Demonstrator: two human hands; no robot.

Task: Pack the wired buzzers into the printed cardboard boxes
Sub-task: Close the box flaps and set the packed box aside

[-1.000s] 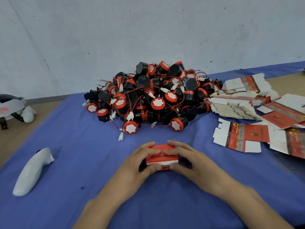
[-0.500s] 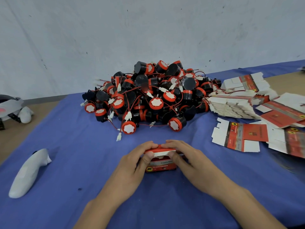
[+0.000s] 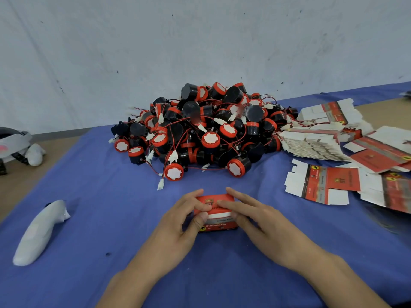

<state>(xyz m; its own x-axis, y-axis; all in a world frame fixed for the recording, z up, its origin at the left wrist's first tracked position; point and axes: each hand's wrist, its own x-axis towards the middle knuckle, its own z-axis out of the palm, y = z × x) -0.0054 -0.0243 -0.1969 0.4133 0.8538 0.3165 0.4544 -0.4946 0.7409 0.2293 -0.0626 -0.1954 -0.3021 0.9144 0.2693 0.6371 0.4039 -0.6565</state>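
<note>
Far left: headset (image 3: 13,141); white controller (image 3: 37,232) on blue cloth (image 3: 100,196). Centre: closed red box (image 3: 219,223) on the cloth, near the front of the buzzer pile (image 3: 204,130). Left hand (image 3: 178,227) grasps it, fingers curled over the top, thumb on the front. Right hand (image 3: 262,223), fingers straight, presses its top. Right: flat boxes (image 3: 322,185).

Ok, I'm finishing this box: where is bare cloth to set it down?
Bare blue cloth lies between the white controller and the left hand, and in front of the flat box blanks, beside the right hand. Crowded: the buzzer pile behind the box and those blanks.
</note>
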